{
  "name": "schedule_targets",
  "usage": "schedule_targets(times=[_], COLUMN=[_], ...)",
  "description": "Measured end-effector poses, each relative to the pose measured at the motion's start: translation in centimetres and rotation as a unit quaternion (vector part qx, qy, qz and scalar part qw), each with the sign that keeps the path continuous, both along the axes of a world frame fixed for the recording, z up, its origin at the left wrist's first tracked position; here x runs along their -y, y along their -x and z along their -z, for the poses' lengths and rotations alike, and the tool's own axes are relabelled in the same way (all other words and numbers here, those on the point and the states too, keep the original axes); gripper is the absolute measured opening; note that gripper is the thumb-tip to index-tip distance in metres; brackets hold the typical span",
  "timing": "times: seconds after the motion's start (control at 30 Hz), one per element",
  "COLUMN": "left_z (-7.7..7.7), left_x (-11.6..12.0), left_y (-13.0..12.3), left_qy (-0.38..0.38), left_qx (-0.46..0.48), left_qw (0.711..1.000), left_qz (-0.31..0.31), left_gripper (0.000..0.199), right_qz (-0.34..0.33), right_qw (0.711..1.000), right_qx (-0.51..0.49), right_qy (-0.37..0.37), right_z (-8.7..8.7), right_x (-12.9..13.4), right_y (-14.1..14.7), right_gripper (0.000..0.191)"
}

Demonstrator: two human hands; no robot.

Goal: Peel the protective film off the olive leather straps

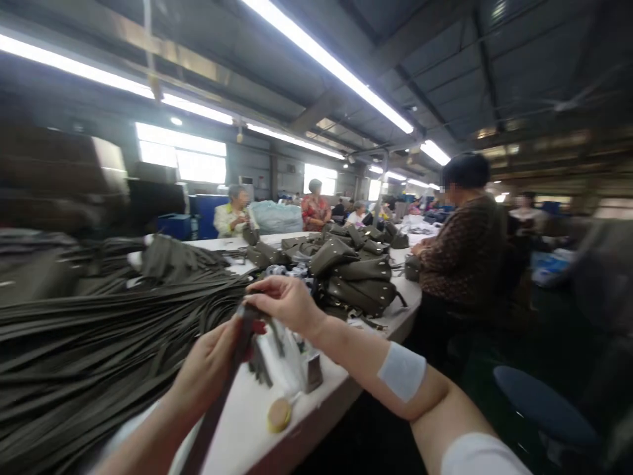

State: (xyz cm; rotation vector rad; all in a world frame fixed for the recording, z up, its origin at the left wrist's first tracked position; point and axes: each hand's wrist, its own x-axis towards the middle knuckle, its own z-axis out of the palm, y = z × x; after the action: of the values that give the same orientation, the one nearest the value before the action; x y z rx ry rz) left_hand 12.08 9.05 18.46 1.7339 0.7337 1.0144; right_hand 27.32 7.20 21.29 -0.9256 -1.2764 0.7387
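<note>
A dark strap [220, 402] runs up from the bottom edge to my two hands near the middle of the view. My left hand [210, 359] is closed around its upper part. The fingers of my right hand [284, 300] pinch the strap's top end, just above my left fingers. Something small and red shows behind my left fingertips, too blurred to name. Many similar dark straps [123, 336] lie in a long pile to the left. Beyond my right hand, dark bags [361, 277] with small metal studs are heaped on the white table [237, 429].
A round yellow-rimmed tape roll [279, 415] and a small metal block [314, 373] sit near the table edge. A person [469, 244] in a patterned top stands at the right. A blue stool [544, 406] is at lower right. Others work farther back.
</note>
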Motion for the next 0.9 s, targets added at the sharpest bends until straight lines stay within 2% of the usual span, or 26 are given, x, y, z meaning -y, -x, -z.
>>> schedule_targets(times=[0.1,0.2,0.33,0.4,0.43,0.5,0.57,0.63,0.7,0.77,0.8,0.9], left_z=[0.0,0.8,1.1,0.8,0.5,0.2,0.0,0.0,0.2,0.8,1.2,2.9], left_x=[0.5,-0.4,-0.8,-0.8,-0.7,-0.7,-0.7,-0.7,-0.6,-0.3,-0.1,0.2], left_y=[-0.5,-1.0,-0.7,-0.5,-0.4,-0.3,-0.3,-0.1,0.6,1.8,2.4,4.4], left_qy=[0.039,0.039,0.036,0.034,0.031,0.026,0.030,0.040,0.052,0.080,0.104,0.192], left_qx=[0.061,0.096,0.148,0.182,0.194,0.209,0.213,0.210,0.202,0.188,0.168,0.088], left_qw=[0.996,0.993,0.987,0.982,0.980,0.977,0.976,0.976,0.977,0.977,0.976,0.964], left_qz=[0.049,0.064,0.051,0.037,0.032,0.029,0.034,0.042,0.052,0.068,0.088,0.160], left_gripper=[0.077,0.075,0.073,0.071,0.070,0.069,0.067,0.065,0.070,0.087,0.088,0.064], right_qz=[0.016,0.007,0.021,0.012,-0.018,-0.133,-0.260,-0.321,-0.328,-0.319,-0.317,-0.325], right_qw=[1.000,0.999,0.999,0.999,0.999,0.988,0.950,0.918,0.909,0.909,0.909,0.898], right_qx=[0.016,0.038,0.012,-0.032,-0.047,-0.047,-0.025,-0.035,-0.057,-0.083,-0.095,-0.130], right_qy=[0.017,0.027,-0.025,-0.035,-0.016,0.069,0.174,0.230,0.250,0.254,0.254,0.267], right_z=[0.5,0.8,1.4,2.5,3.4,5.7,8.2,10.1,11.0,11.0,10.8,10.1], right_x=[0.4,0.1,0.3,0.9,1.2,2.3,3.4,4.2,4.4,4.2,3.9,3.6], right_y=[0.4,-0.3,-1.4,-0.9,-0.3,1.9,4.7,7.2,8.9,9.7,9.9,9.9], right_gripper=[0.034,0.034,0.039,0.046,0.051,0.057,0.054,0.038,0.031,0.033,0.032,0.027])
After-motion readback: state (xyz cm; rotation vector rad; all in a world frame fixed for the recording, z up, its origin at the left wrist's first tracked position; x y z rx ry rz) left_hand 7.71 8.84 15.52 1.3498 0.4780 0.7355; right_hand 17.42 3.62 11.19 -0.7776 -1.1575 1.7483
